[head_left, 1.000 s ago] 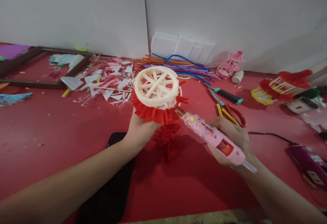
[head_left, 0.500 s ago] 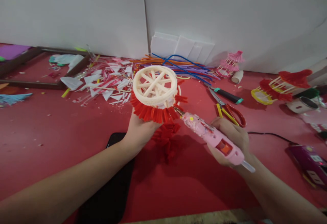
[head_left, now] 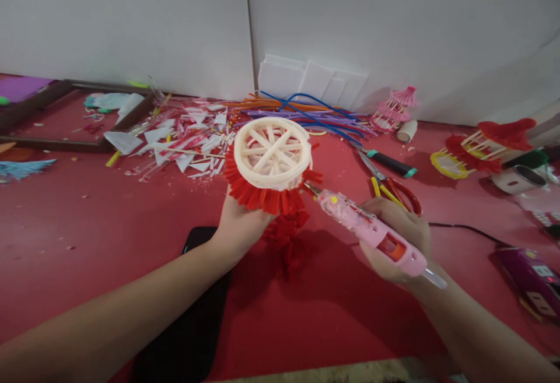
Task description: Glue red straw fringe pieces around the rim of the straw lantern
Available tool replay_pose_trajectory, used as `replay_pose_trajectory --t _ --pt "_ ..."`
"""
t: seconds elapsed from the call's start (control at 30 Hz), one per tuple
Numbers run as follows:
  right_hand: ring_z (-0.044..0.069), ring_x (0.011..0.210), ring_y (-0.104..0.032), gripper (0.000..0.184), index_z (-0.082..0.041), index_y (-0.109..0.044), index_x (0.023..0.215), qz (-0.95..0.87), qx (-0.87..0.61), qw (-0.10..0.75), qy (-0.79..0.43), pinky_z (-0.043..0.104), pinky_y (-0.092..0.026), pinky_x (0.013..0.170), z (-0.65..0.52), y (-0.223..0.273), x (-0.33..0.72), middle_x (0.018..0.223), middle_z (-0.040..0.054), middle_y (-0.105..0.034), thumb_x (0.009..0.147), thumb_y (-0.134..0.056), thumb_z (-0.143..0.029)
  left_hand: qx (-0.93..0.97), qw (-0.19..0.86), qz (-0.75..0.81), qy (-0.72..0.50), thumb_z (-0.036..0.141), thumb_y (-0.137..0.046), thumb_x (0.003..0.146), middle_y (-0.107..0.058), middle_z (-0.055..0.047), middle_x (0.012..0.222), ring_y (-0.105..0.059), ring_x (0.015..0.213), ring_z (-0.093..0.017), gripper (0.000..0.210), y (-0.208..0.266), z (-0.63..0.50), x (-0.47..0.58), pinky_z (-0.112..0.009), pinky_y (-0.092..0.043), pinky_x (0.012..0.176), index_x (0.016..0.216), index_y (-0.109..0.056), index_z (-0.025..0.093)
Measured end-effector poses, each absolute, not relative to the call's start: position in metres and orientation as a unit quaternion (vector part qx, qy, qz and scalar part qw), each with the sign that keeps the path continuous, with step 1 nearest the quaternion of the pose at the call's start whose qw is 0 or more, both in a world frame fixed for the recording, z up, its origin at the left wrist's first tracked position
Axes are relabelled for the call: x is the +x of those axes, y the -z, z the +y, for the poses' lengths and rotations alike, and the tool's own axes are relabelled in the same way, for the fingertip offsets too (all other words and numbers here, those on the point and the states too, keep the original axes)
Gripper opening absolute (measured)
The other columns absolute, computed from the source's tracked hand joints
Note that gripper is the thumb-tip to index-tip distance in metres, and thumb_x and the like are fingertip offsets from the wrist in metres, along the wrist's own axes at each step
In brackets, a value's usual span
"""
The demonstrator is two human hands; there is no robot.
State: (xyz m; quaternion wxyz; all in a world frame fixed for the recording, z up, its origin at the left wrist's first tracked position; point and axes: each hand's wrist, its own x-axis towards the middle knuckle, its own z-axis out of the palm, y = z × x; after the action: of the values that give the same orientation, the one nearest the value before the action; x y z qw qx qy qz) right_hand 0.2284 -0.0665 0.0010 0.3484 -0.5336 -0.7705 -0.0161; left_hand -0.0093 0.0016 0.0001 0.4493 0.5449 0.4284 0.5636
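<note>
My left hand (head_left: 242, 228) is closed round the lower part of a craft model; its fingers are mostly hidden behind it. The model has a cream spoked wheel (head_left: 272, 180) on top and a fringe of red strips (head_left: 258, 198) around its side. More red strips (head_left: 286, 237) hang lower down. In my right hand (head_left: 396, 234) is a pink hot glue gun (head_left: 367, 228), gripped by its handle. Its metal nozzle points at the model's right side, close to the red strips; whether it touches cannot be made out.
A black phone (head_left: 192, 313) lies under my left forearm. Scissors (head_left: 389, 188) and a green-black handled tool (head_left: 391, 163) lie at right, near a purple power box (head_left: 529, 281). Behind are paper scraps (head_left: 188, 138), coloured pipe cleaners (head_left: 301, 115) and small red-yellow models (head_left: 481, 144).
The model has shifted slightly right and tilted a little in my left hand. My right hand with the glue gun has moved slightly right too.
</note>
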Motion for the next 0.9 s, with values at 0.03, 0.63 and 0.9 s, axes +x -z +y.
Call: replay_pose_trajectory --t 0.03,0.63,0.9 --pt "0.015 0.062 -0.058 0.012 -0.025 -0.050 0.085 -0.771 -0.535 0.346 0.022 0.028 -0.044 0.056 -0.0662 -0.0023 0.2271 0.074 -0.0011 -0.062 0.076 -0.054 -0.017 0.551 0.448 0.427 -0.561 0.024 -0.086 0.059 -0.074 -0.004 0.106 -0.060 0.120 -0.029 0.062 -0.0012 0.0019 -0.0089 -0.047 -0.041 0.110 0.116 -0.061 0.030" --pt "0.012 0.054 -0.050 0.010 -0.023 -0.051 0.079 -0.775 -0.511 0.372 0.005 0.026 -0.038 0.050 -0.0644 -0.0087 0.2261 0.066 -0.0021 -0.057 0.073 -0.056 -0.016 0.588 0.428 0.368 -0.580 0.023 -0.083 0.063 -0.073 -0.008 0.113 -0.060 0.120 -0.027 0.055 0.0022 0.0044 -0.0093 -0.042 -0.045 0.107 0.114 -0.064 0.025" --pt "0.011 0.053 -0.049 0.010 -0.022 -0.050 0.076 -0.770 -0.511 0.383 -0.001 0.025 -0.037 0.049 -0.0644 -0.0099 0.2249 0.067 -0.0021 -0.056 0.073 -0.056 -0.016 0.588 0.424 0.381 -0.574 0.030 -0.083 0.064 -0.073 -0.006 0.112 -0.059 0.122 -0.028 0.054 0.0003 0.0042 -0.0083 -0.043 -0.044 0.109 0.114 -0.064 0.026"
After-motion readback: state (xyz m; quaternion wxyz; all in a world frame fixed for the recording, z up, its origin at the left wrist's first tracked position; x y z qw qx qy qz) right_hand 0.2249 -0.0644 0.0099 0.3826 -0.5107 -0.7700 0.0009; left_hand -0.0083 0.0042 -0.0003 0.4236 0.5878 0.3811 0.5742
